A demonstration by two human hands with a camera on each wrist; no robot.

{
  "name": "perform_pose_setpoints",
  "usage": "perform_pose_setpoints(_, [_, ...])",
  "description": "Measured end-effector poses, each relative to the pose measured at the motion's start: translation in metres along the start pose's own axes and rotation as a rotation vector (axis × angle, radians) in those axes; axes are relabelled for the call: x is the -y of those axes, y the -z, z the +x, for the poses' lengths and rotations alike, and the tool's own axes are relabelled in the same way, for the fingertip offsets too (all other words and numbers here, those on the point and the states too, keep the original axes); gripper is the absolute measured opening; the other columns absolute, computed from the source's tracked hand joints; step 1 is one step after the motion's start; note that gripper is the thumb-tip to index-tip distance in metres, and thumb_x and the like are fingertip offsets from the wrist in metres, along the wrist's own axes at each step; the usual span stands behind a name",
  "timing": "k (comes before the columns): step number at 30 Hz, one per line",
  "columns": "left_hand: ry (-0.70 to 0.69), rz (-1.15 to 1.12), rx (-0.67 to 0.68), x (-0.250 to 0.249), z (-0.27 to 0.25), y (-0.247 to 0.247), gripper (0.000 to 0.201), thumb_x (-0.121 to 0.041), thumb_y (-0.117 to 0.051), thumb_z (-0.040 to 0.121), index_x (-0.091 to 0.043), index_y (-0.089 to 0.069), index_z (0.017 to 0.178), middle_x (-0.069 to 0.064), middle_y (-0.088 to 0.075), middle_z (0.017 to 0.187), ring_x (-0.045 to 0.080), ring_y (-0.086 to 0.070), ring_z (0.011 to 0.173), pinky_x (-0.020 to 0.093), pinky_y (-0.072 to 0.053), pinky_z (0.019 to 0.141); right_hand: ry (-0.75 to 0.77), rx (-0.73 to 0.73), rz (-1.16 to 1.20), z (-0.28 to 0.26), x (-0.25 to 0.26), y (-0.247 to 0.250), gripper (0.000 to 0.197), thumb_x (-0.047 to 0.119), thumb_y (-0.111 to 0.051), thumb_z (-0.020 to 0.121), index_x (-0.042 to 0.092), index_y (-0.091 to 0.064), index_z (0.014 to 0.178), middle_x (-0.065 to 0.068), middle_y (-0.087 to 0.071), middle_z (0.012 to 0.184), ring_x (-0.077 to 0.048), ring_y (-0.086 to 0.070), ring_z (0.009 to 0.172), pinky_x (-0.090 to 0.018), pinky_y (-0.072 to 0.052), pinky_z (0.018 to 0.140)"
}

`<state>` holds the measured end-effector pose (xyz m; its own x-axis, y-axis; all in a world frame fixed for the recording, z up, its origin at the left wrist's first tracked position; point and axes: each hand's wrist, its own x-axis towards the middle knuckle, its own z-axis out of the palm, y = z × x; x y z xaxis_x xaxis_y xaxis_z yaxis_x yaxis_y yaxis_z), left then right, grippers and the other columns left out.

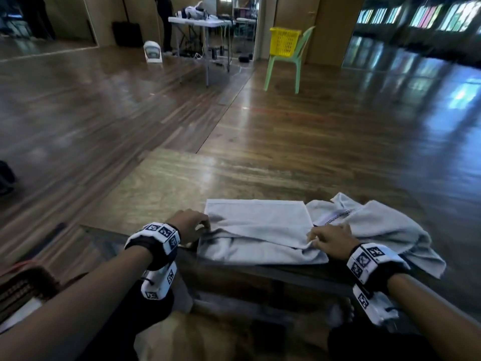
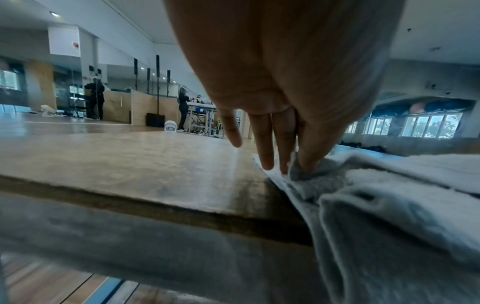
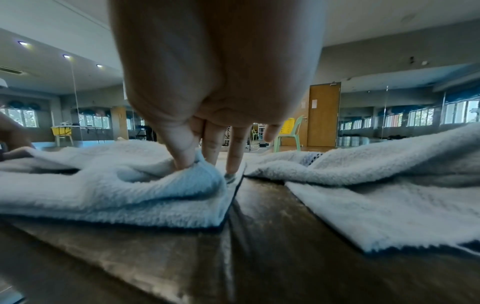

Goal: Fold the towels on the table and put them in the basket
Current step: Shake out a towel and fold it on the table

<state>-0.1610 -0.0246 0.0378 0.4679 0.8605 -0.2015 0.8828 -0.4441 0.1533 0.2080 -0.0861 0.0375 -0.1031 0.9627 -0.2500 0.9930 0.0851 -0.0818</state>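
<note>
A pale grey towel [image 1: 256, 227] lies partly folded on the wooden table [image 1: 166, 188], near its front edge. My left hand [image 1: 194, 225] pinches the towel's left edge between thumb and fingers [image 2: 309, 158]. My right hand [image 1: 326, 237] pinches the folded layer at the towel's right edge [image 3: 197, 164], thumb pressed into the cloth. A second, crumpled grey towel [image 1: 372, 225] lies just to the right, spilling over the table's front. The yellow basket [image 1: 285, 40] stands on a green chair [image 1: 286, 66] far across the room.
The table's left and far parts are bare wood. Beyond it stretches a glossy wooden floor. A white folding table [image 1: 200, 24] with gear, a person standing beside it and a small white fan [image 1: 153, 52] are at the back.
</note>
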Motion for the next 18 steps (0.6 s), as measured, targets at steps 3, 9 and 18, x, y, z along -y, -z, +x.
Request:
perform_pose_setpoints(3, [-0.025,-0.022,0.046,-0.002,0.001,-0.005,0.018,-0.023,-0.055,0.090,-0.022,-0.065,0.105,-0.001,-0.067,0.112,0.021,-0.059,0.103,0.032,-0.046,0.085,0.019,0.003,0.002,-0.002,-0.005,-0.005,0.007,0.038,-0.052,0.088,0.040,-0.052,0.082,0.014,-0.066,0.093,-0.007,-0.055,0.104,-0.031,-0.014,0.078])
perform_pose_setpoints(9, [-0.071,-0.064,0.121,0.002,0.011,0.008,0.017,-0.020,-0.057,0.089,-0.013,-0.063,0.103,0.005,-0.065,0.107,0.020,-0.058,0.094,0.024,-0.040,0.074,0.065,0.049,0.009,0.000,-0.008,0.008,0.012,0.034,-0.050,0.089,0.041,-0.051,0.080,0.022,-0.057,0.080,0.000,-0.049,0.092,-0.033,-0.017,0.083])
perform_pose_setpoints(18, [0.084,-0.260,-0.164,0.026,0.058,0.009,0.014,-0.014,-0.057,0.088,-0.013,-0.065,0.100,0.006,-0.067,0.103,0.017,-0.056,0.087,0.027,-0.044,0.075,-0.080,-0.214,0.337,0.058,-0.034,0.019,0.019,0.024,-0.055,0.089,0.037,-0.056,0.077,0.009,-0.060,0.078,-0.018,-0.056,0.088,-0.047,-0.031,0.096])
